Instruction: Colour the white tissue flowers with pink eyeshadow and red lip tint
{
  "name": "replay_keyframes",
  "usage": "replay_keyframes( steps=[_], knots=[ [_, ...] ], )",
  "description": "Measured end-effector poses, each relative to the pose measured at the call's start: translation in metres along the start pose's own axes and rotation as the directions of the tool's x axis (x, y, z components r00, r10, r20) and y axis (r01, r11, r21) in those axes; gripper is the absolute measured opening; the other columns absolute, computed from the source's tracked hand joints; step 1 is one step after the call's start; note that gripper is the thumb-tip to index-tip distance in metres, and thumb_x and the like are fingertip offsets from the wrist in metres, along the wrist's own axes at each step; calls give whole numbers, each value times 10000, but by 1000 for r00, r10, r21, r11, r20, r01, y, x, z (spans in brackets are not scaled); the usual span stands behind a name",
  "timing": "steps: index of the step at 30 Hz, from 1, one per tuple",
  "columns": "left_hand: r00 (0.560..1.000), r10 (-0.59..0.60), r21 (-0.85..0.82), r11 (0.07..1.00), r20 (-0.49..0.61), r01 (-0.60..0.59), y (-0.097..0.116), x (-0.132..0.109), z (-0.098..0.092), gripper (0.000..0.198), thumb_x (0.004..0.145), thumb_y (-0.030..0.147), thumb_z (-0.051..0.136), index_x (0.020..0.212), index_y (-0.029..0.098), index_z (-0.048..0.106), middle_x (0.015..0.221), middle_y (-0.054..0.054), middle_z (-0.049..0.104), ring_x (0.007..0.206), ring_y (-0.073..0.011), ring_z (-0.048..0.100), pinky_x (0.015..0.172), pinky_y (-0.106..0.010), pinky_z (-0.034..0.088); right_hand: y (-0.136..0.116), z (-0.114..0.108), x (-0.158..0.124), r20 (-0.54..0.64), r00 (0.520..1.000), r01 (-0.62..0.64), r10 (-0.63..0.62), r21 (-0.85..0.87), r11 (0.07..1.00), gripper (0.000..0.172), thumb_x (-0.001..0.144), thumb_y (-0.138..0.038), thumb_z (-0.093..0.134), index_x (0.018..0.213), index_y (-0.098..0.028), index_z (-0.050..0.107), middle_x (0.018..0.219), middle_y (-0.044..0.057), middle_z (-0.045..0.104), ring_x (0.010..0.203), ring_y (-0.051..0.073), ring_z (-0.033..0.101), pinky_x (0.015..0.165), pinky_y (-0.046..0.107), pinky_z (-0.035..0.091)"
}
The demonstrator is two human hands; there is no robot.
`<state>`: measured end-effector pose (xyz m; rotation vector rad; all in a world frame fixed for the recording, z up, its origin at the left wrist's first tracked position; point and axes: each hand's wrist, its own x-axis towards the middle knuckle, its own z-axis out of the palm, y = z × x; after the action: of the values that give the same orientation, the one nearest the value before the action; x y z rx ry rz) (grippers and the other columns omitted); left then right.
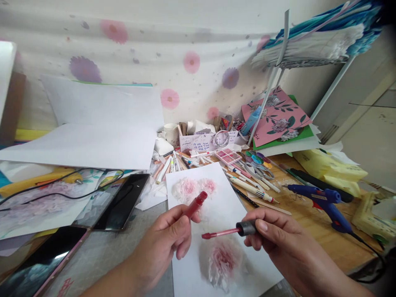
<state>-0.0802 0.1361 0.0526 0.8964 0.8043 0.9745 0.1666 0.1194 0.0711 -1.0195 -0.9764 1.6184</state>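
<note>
My left hand (168,239) is closed around a red lip gloss tube (197,204), tilted with its uncapped mouth up and to the right. In my right hand (275,235) is the black cap (246,227) of the lip gloss, gripped between thumb and fingers. From the cap a wand (221,234) with a red-coated tip points left, apart from the tube. Below both hands lies a white paper sheet (182,276) bearing pink-and-white ruffled flowers; the largest flower (224,264) is nearest me, and two smaller flowers (188,187) sit near the top.
On the right lies a blue glue gun (321,202) with a cord. Pens, scissors (258,171) and a pink palette (228,157) crowd the back. Two dark phones (122,202) and a yellow tool (58,179) are at left. A white rack (269,99) stands at back right.
</note>
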Motion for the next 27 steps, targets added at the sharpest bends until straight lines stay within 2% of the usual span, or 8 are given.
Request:
replay_keyframes(
  steps=[8,16,27],
  knots=[
    [999,16,3,1000,-35,-16,1,3,0,345,801,516,685,863,177,673,530,82,352,446,-50,322,479,-229,214,1,-2,-2,19,1000,-3,4,-27,1000,244,759,-425,771,806,-185,761,677,15,659,626,113,515,629,238,389],
    [996,18,-24,1000,-89,-20,5,3,1,342,785,499,709,848,166,670,537,87,351,450,-47,352,492,-226,229,-3,3,-4,6,1000,-26,26,-25,999,293,698,-456,810,758,-173,762,661,33,671,590,109,512,586,232,375],
    [984,23,-45,999,-175,-31,8,4,2,339,757,479,738,844,161,659,533,94,351,451,-42,363,489,-209,252,-5,1,-5,39,999,-9,12,-68,998,299,735,-464,775,775,-168,763,665,47,668,585,114,485,568,242,363]
  ],
)
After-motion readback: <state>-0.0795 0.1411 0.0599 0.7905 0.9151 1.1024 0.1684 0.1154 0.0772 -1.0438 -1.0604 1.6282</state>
